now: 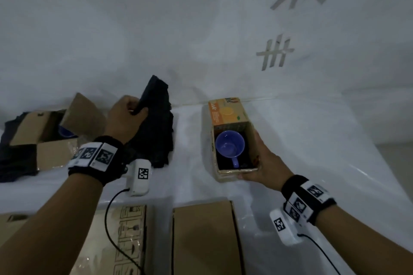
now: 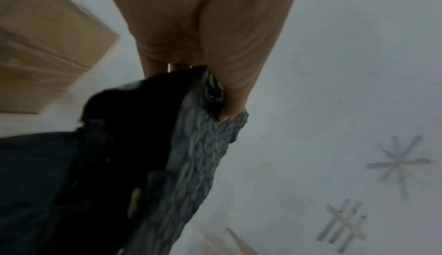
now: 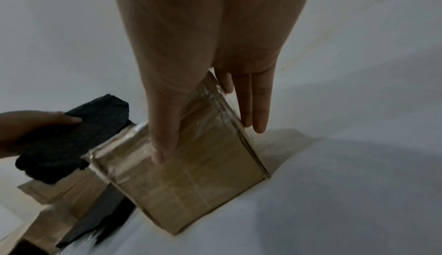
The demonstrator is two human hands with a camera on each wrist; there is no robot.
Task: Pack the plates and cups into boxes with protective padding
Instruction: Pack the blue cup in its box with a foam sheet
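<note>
Both hands are occupied. A piece of dark, rough-textured foam padding [image 1: 156,123] is gripped at its upper edge by the left hand [image 1: 127,116], fingers and thumb curled round it, and is held upright over the white-covered bench [image 1: 301,152]. A small open cardboard box with an orange printed flap [image 1: 230,136] is steadied by the right hand [image 1: 261,163]: the thumb is laid on its near wall, the straight fingers along its outer side. Inside this box, between the two hands, a blue ceramic mug [image 1: 230,147] lies on dark lining, mouth up and handle toward the person. Beyond the left hand, a second open brown box [image 1: 44,138] is seen with something blue in it, resting on dark material. Nearer than both hands, two flat cardboard pieces [image 1: 205,236] are laid out. The packing is judged partly done: the mug is boxed but not yet covered, and no plates are visible.
</note>
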